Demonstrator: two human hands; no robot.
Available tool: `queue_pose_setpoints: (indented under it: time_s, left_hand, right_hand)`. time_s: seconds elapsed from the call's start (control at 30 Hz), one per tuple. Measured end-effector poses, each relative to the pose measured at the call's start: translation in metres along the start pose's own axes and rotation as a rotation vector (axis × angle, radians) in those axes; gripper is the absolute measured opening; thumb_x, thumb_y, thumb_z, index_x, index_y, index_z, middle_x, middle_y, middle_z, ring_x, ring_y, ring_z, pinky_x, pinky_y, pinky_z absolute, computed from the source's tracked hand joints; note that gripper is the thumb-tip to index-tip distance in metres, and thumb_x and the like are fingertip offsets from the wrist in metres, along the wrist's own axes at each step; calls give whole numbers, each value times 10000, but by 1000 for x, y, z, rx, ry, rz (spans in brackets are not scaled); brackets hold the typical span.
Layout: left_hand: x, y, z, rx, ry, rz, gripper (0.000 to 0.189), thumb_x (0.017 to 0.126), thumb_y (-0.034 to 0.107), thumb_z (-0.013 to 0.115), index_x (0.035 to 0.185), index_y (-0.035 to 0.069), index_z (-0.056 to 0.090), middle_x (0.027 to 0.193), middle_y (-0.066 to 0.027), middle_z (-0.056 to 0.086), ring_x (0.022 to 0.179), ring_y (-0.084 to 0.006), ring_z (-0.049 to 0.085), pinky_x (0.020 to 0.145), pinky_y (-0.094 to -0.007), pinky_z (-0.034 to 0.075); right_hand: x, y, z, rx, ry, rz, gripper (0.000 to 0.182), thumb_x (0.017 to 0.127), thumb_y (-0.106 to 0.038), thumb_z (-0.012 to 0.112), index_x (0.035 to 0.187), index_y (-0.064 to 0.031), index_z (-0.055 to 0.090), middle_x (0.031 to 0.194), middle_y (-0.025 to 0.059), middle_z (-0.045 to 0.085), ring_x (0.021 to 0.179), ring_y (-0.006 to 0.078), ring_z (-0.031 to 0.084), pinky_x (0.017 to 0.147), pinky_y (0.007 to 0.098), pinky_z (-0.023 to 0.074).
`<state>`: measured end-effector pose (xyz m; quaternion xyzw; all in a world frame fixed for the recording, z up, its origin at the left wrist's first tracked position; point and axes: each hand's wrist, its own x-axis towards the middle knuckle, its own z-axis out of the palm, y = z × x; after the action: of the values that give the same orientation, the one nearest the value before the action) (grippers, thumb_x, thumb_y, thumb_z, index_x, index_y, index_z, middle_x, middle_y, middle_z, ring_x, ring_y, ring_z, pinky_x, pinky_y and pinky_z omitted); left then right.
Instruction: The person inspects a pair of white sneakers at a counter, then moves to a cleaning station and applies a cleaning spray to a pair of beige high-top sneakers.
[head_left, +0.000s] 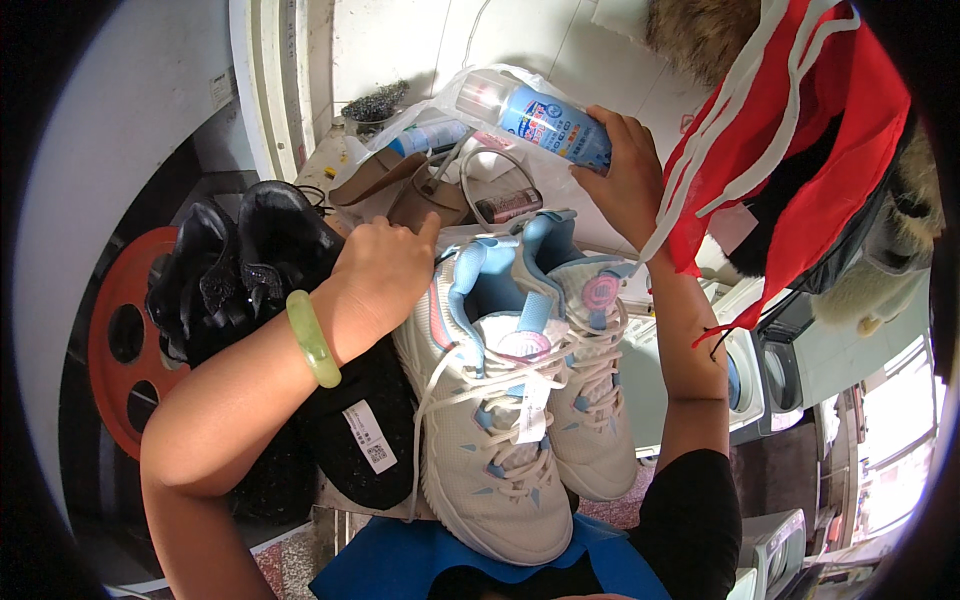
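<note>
My right hand (626, 169) grips the base of a blue spray can (559, 124) with a clear cap, which lies tilted over an open plastic bag (427, 112). My left hand (390, 270), with a green bangle at the wrist, rests at the bag's near edge; its fingertips are partly out of sight, so its hold is unclear. Below it stand white sneakers (495, 442) with blue lining, loose laces and a paper tag. Black shoes (285, 240) are on the left, and one bears a label. Inside the bag are another blue can (431, 137) and a dark can (510, 205).
Red cloth (847, 150) with white straps hangs at the upper right, near furry items (697, 37). A jar (371, 124) with dark contents stands behind the bag. At the left is an orange round part with holes (112, 277). Washing machines (776, 375) line the right side.
</note>
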<state>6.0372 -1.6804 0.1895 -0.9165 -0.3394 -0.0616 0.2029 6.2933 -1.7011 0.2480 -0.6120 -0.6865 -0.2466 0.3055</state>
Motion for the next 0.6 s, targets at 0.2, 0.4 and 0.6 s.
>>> queue_pose_setpoints:
  time_s: [0.2,0.4,0.6]
  left_hand:
    - [-1,-2,7,-11,59,13,500,773,104,532,1255,-18,484,793,-117,657,750,-265,635,609,-338,515]
    - [1,-4,6,-32,52,42,498,755,89,539,1237,-31,494,770,-123,653,729,-279,633,601,-346,512]
    - [-3,-7,4,-53,60,38,502,748,74,538,1237,-35,491,751,-137,648,708,-281,632,597,-352,513]
  right_hand:
    - [1,-4,-2,46,-63,-14,596,692,-116,723,1226,-71,461,1148,148,536,1056,302,525,886,366,435]
    - [6,-14,-6,323,-354,-6,629,694,-318,721,1222,-63,493,1089,169,608,955,288,613,838,338,459]
    - [33,-18,11,231,-637,57,631,725,-371,693,1192,-27,445,1029,214,606,950,301,610,829,332,457]
